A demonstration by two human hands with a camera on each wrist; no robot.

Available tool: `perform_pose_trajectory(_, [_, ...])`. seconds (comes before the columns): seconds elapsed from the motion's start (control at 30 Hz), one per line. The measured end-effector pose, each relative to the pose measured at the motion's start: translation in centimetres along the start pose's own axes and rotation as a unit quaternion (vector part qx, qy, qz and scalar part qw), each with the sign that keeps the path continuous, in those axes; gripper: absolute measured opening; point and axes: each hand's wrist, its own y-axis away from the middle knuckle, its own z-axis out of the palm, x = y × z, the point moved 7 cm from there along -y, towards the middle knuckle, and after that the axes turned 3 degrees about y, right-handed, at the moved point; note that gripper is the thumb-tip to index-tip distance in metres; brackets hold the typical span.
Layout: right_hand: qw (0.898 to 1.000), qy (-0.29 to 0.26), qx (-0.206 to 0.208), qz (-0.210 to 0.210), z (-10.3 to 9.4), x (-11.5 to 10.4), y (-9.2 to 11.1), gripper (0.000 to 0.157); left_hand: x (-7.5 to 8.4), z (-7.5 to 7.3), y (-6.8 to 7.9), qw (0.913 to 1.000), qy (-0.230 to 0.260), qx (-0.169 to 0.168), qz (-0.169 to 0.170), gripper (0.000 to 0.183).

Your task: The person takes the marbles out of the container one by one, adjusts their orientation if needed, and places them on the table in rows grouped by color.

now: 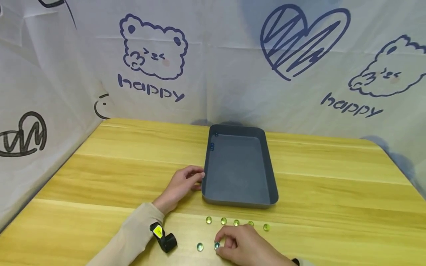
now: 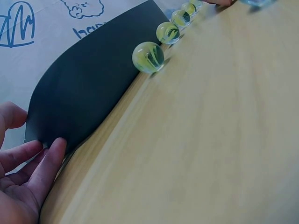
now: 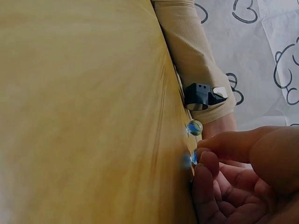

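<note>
Near the table's front, my right hand (image 1: 247,244) pinches a blue glass marble (image 1: 217,245) between thumb and fingertips, low over the wood. Another blue marble (image 1: 200,246) lies just to its left; the right wrist view shows this marble (image 3: 195,127) beyond the fingertips. My left hand (image 1: 183,183) rests by the left side of a dark grey rectangular tray (image 1: 239,204), its fingertips (image 2: 58,145) touching the outer wall. Inside the tray, a few dark blue marbles (image 1: 212,147) sit along the far left wall.
A row of several yellow-green marbles (image 1: 223,221) lies between the tray and my right hand, which partly covers one of them. A black wrist camera (image 1: 164,238) is strapped to the left sleeve. White cloth (image 1: 226,74) with drawings hangs behind the table.
</note>
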Motion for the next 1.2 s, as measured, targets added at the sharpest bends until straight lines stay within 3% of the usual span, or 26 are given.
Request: perform_pose_trajectory(1.2, [1.0,-0.015,-0.007,0.01,0.06,0.47,-0.12,0.009,-0.06,0.03,-0.09,1.0,0.001,-0.003,-0.002,0.029])
